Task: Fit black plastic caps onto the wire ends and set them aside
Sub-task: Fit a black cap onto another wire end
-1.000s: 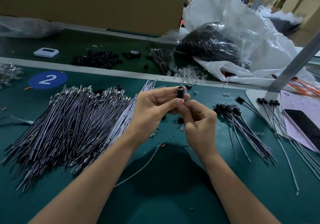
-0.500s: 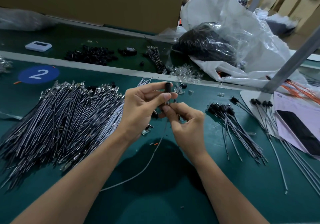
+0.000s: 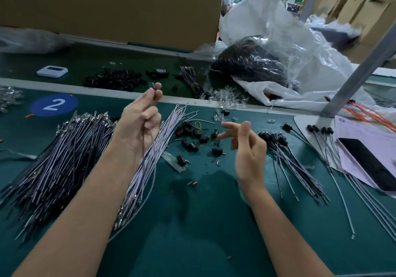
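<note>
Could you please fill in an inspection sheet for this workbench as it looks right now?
Surface: green mat, with small scraps scattered on it.
Job's things: uncapped wire pile on the left; loose black caps in the middle; capped wires laid on the right.
Clutter: phone on paper at the right edge; clear plastic bits; white device beyond the rail.
Grippers: left hand raised, its fingers pinching one wire near its top end; right hand open, holding nothing.
Cables: orange wires at far right.
Surroundings: cardboard box, plastic bag, metal post.
</note>
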`<state>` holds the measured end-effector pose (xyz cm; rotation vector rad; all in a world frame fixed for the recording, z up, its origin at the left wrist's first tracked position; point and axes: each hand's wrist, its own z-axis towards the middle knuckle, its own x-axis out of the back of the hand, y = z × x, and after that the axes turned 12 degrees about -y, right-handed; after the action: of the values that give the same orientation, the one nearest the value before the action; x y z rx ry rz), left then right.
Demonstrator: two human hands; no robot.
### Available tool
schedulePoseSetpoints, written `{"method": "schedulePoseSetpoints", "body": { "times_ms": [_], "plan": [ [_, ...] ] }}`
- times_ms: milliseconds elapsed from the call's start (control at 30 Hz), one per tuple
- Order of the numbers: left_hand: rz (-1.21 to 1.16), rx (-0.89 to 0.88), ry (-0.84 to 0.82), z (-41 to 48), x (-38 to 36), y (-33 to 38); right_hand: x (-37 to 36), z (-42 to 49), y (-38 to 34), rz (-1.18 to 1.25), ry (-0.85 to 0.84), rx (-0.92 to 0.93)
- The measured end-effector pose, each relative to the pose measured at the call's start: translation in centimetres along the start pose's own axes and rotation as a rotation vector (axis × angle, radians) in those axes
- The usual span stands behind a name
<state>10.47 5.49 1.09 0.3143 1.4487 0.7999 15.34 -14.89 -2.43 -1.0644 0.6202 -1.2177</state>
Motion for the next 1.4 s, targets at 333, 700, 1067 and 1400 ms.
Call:
{"method": "schedulePoseSetpoints", "body": {
  "times_ms": [333, 700, 1067, 1400],
  "plan": [
    [0.663, 0.383, -0.106, -0.3, 1.2, -2.7, 1.0, 0.8, 1.4, -0.474, -0.118, -0.048],
    [0.733, 0.202, -0.085, -0.4, 0.4, -4.3, 1.5, 2.2, 1.9, -0.742, -0.170, -0.147],
    [0.868, 0.191, -0.126, -0.7, 0.2, -4.5, 0.7, 10.7, 4.8, -1.051, -0.343, -0.317],
    [0.842, 0.101, -0.179, -0.5, -0.1, -4.7, 0.6, 4.8, -0.8, -0.236, -0.405, -0.012]
  ]
}}
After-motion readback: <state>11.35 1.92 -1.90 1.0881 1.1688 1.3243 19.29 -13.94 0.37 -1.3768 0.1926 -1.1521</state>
